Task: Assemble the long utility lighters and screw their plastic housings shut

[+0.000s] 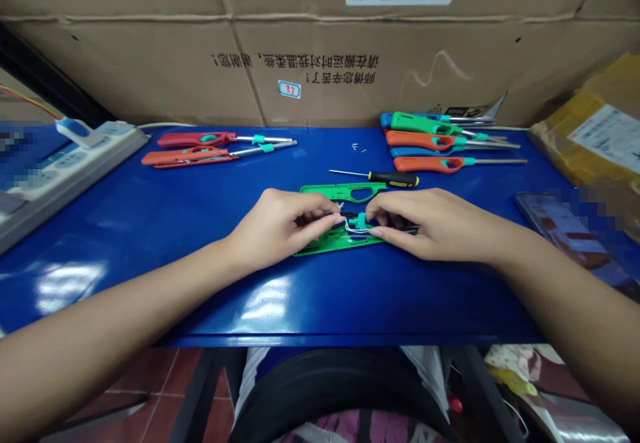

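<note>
My left hand (285,230) is closed in a pinch at the end of a black part (349,215) with thin white wire (353,230). Opposite it, my right hand (435,223) pinches a teal plastic piece (359,222) of the same lighter insides; a dark rod shows past its fingers. Under both hands lies one green lighter shell half (327,244), inner side up and partly covered. Just beyond, the other green shell half (345,193) rests on the table. A black and yellow screwdriver (395,178) lies behind that half.
Several small screws (356,146) lie on the blue table (225,303). Red and orange lighters (193,156) are at back left, several coloured lighters (425,140) at back right. A power strip (75,163) stands left, a phone (575,236) lies right, and a cardboard box (165,70) walls the back.
</note>
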Demonstrator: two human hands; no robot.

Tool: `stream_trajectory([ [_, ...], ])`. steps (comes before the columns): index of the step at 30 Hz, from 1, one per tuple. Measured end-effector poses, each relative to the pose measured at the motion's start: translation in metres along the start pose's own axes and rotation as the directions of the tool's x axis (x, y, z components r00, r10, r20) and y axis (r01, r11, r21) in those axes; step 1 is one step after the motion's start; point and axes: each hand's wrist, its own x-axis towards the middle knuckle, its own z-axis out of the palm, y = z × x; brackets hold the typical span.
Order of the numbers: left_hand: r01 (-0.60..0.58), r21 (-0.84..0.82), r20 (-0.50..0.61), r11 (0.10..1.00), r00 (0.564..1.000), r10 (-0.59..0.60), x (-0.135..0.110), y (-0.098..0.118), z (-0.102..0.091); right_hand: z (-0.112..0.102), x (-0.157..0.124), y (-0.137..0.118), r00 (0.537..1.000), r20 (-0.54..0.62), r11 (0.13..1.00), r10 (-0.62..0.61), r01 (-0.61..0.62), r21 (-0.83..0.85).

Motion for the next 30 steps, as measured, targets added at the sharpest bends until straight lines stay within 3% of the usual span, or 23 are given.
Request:
stream_trajectory([
  [11,0.008,0.013,0.020,1.000,1.000,-0.008,0.000,-0.002,0.000,-0.007,-0.006,0.011,0.999,0.043,0.987,0.016,-0.022,0.158],
  [20,-0.036,0.014,-0.031,0.999,0.999,0.037,0.000,0.001,-0.002,-0.015,-0.006,0.004,0.996,-0.022,0.970,-0.087,0.089,0.228],
  [27,-0.135,0.034,0.084,0.990,0.988,0.132,0.001,-0.002,-0.006,-0.008,-0.005,0.007,0.989,0.058,0.963,-0.137,0.119,0.242],
  [30,-0.155,0.037,0.114,0.987,0.982,0.150,0.001,-0.004,-0.006,-0.004,-0.004,0.009,0.990,0.021,0.964,-0.136,0.128,0.234],
])
